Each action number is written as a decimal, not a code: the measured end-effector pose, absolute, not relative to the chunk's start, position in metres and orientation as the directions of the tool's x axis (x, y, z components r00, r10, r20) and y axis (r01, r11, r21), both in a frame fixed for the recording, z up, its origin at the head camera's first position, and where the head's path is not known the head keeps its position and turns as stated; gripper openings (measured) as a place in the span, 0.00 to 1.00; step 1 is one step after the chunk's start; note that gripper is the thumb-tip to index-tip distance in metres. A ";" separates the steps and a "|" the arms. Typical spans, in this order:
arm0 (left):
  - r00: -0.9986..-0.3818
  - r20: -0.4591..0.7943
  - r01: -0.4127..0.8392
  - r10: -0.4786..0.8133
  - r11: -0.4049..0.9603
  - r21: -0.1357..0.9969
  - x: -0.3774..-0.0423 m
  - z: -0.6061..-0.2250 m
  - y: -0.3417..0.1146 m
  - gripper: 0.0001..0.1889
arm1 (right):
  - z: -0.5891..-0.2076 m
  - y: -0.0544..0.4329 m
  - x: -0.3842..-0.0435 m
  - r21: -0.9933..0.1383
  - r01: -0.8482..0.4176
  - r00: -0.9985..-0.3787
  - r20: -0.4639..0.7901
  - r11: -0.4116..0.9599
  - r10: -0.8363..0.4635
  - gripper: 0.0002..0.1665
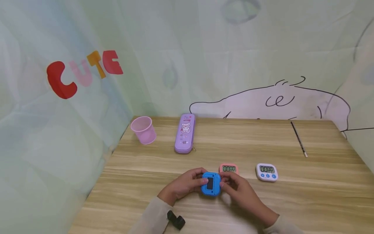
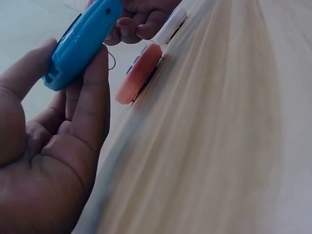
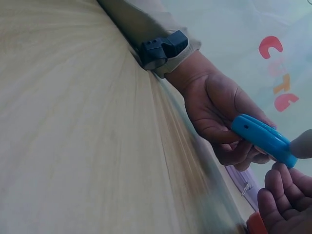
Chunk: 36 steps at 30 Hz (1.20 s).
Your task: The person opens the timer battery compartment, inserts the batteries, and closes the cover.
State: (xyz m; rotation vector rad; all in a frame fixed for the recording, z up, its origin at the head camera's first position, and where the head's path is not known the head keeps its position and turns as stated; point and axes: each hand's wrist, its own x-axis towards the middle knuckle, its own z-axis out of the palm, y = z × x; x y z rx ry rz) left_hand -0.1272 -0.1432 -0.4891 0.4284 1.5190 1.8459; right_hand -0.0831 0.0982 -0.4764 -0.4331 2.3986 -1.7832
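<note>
A blue digital timer [image 1: 215, 188] is held above the table between both hands, its back with a dark rectangular panel turned up in the head view. My left hand [image 1: 187, 184] pinches its left side, thumb on the back and fingers beneath. At the opposite edge, the thumb and fingers of my right hand [image 1: 242, 191] grip the timer; in the right wrist view that thumb [image 3: 301, 144] lies against its end. A pink timer [image 1: 229, 168] reading 00:00 lies just behind, partly hidden by the right hand. To the right lies a white timer [image 1: 267, 172] with blue buttons.
A pink cup [image 1: 144, 130] stands at the table's back left, beside a purple pencil case [image 1: 185, 133]. A dark pencil [image 1: 299, 139] lies at the back right. Printed curtains rise behind and to the left of the wooden table [image 1: 131, 182].
</note>
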 end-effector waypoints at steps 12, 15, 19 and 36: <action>-0.729 -0.205 -0.304 0.653 -0.042 0.952 -0.121 -0.482 -0.132 0.14 | -0.472 0.107 -0.086 -0.971 -0.072 -0.943 -0.008 0.229 -0.332 0.24; -0.732 -0.208 -0.306 0.649 -0.039 0.951 -0.120 -0.480 -0.131 0.13 | -0.471 0.107 -0.087 -0.971 -0.066 -0.941 -0.017 0.231 -0.339 0.24; -0.729 -0.206 -0.301 0.653 -0.036 0.953 -0.120 -0.478 -0.131 0.13 | -0.470 0.107 -0.087 -0.972 -0.064 -0.937 -0.019 0.227 -0.349 0.23; -0.800 -0.162 -0.306 0.578 -0.159 0.939 -0.121 -0.479 -0.129 0.25 | -0.476 0.099 -0.084 -0.948 -0.282 -0.903 0.212 0.144 -0.374 0.41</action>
